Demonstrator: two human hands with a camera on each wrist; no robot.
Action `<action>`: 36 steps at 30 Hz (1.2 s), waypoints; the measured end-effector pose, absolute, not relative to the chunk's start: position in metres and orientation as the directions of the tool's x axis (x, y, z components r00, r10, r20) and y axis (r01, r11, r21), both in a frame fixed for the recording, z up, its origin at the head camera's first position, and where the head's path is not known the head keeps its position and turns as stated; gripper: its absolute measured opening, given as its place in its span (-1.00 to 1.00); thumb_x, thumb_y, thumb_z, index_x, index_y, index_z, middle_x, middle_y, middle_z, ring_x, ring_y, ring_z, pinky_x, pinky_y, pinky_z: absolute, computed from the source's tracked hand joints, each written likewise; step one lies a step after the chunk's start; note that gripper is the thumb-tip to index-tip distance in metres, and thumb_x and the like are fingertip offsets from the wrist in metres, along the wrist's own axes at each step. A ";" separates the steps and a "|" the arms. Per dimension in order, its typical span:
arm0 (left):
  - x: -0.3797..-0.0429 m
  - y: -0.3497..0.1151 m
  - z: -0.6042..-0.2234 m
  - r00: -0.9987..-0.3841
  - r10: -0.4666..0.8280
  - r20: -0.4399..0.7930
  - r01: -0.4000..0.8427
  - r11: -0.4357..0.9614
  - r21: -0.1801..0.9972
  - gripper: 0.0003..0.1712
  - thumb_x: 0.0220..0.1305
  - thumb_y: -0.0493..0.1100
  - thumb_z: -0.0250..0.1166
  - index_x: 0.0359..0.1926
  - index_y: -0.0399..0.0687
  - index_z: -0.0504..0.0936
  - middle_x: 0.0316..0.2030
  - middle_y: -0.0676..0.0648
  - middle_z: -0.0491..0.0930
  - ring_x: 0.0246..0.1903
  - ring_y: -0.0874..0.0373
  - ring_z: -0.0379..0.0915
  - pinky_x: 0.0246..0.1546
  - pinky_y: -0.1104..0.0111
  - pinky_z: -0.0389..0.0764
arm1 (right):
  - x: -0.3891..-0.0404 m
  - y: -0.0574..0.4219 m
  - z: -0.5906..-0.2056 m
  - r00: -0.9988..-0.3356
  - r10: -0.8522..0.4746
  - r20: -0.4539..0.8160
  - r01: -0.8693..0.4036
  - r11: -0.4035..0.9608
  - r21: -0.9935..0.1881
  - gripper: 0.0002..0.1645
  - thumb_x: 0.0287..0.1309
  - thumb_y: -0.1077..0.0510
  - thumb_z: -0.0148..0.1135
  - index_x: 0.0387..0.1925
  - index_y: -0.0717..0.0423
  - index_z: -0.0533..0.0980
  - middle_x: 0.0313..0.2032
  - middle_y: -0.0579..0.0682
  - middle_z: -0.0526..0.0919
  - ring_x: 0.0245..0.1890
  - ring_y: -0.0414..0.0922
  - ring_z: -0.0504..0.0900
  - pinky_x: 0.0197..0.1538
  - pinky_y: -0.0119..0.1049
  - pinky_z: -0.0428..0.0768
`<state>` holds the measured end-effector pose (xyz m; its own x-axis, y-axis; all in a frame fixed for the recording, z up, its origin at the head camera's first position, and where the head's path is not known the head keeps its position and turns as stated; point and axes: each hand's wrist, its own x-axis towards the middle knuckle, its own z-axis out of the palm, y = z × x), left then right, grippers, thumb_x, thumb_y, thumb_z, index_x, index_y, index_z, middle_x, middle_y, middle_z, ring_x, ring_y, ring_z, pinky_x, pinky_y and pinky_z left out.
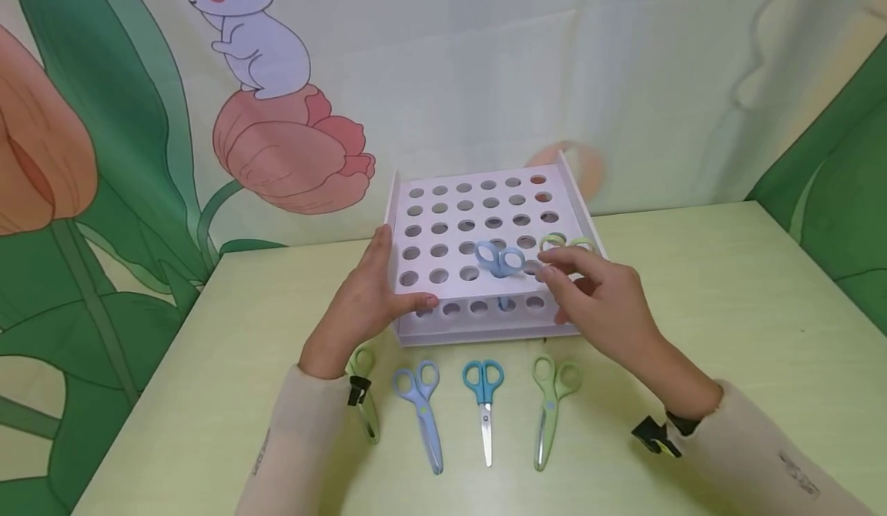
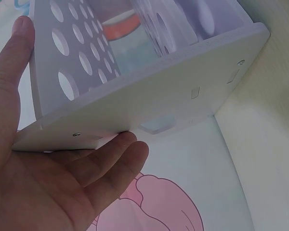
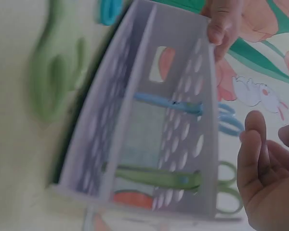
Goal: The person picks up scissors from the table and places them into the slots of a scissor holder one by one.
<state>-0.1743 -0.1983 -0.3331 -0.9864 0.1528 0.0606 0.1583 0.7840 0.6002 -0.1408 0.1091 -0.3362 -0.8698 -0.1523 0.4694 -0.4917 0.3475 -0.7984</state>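
Nearest, 4 scissors (image 1: 486, 416) are being borne by the table (image 1: 693, 285). By left hand (image 1: 356, 296), 1 rack (image 1: 479, 214) is being gripped. Right hand (image 1: 601, 293), loosely bent, unladen, is being held near 1 blue scissors (image 1: 500, 263), 1 green scissors (image 3: 171, 178), both being carried in rack holes.

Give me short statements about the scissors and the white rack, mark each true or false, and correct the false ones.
1. The left grip holds the white rack. True.
2. The right grip holds the teal scissors. False: it holds nothing; the teal scissors lie on the table.
3. The green scissors in the white rack have their handles uppermost. True.
4. Those green scissors are the only pair in the white rack. False: blue scissors stand there too.
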 end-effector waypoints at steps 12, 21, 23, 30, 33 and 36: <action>-0.173 -0.198 -0.334 -0.989 0.141 0.044 0.139 0.782 0.607 0.53 -0.02 0.24 0.59 0.63 -0.04 -0.33 0.60 -0.11 -0.29 0.38 -0.13 0.13 0.32 0.02 0.27 | -0.129 0.137 -0.376 -0.926 -0.232 0.297 -0.357 0.289 -0.888 -0.84 0.39 0.23 0.25 -0.21 0.29 0.64 -0.41 0.08 0.70 -0.66 -0.06 0.60 -0.52 -0.27 0.61; -0.175 -0.198 -0.333 -0.985 0.160 0.067 0.168 0.784 0.597 0.50 0.00 0.22 0.59 0.62 -0.08 -0.29 0.60 -0.10 -0.25 0.30 -0.13 0.20 0.27 0.04 0.31 | -0.122 0.145 -0.407 -0.898 -0.277 0.342 -0.440 0.553 -0.708 -0.93 0.32 0.26 0.30 -0.25 0.12 0.69 -0.54 -0.21 0.59 -0.70 -0.29 0.43 -0.60 -0.35 0.43; -0.175 -0.197 -0.333 -0.985 0.162 0.062 0.167 0.789 0.591 0.50 0.01 0.23 0.58 0.62 -0.09 -0.30 0.60 -0.12 -0.25 0.33 -0.13 0.18 0.29 0.04 0.30 | -0.119 0.150 -0.414 -0.908 -0.287 0.305 -0.418 0.631 -0.653 -0.92 0.33 0.21 0.31 -0.26 0.05 0.70 -0.50 -0.27 0.60 -0.62 -0.32 0.41 -0.52 -0.34 0.43; -0.174 -0.195 -0.331 -0.987 0.154 0.046 0.152 0.799 0.582 0.51 0.01 0.24 0.57 0.62 -0.11 -0.31 0.60 -0.15 -0.29 0.43 -0.15 0.07 0.34 0.02 0.24 | -0.116 0.165 -0.428 -0.933 -0.312 0.181 -0.355 0.706 -0.613 -0.78 0.32 0.02 0.35 -0.14 0.05 0.70 -0.41 -0.24 0.56 -0.40 -0.24 0.46 -0.28 -0.24 0.48; -0.174 -0.196 -0.331 -0.987 0.155 0.048 0.153 0.795 0.586 0.51 0.01 0.24 0.58 0.62 -0.12 -0.31 0.60 -0.15 -0.28 0.41 -0.14 0.10 0.33 0.02 0.26 | -0.117 0.168 -0.429 -0.910 -0.381 0.163 -0.397 0.687 -0.609 -0.57 0.24 -0.08 0.41 -0.01 0.12 0.67 -0.42 -0.24 0.48 -0.40 -0.25 0.43 -0.29 -0.28 0.45; -0.174 -0.197 -0.331 -0.987 0.153 0.048 0.152 0.798 0.583 0.52 0.00 0.25 0.57 0.62 -0.11 -0.32 0.60 -0.14 -0.30 0.41 -0.15 0.09 0.33 0.02 0.25 | -0.117 0.168 -0.428 -0.888 -0.437 0.139 -0.427 0.676 -0.601 -0.43 0.16 -0.17 0.45 0.07 0.09 0.64 -0.42 -0.23 0.43 -0.40 -0.26 0.41 -0.31 -0.32 0.41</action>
<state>-0.1745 -0.1972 -0.3314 -0.9870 0.1531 0.0482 0.1522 0.7978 0.5834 -0.1175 0.1682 -0.4282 -0.8885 -0.4375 0.1386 -0.4266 0.6760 -0.6009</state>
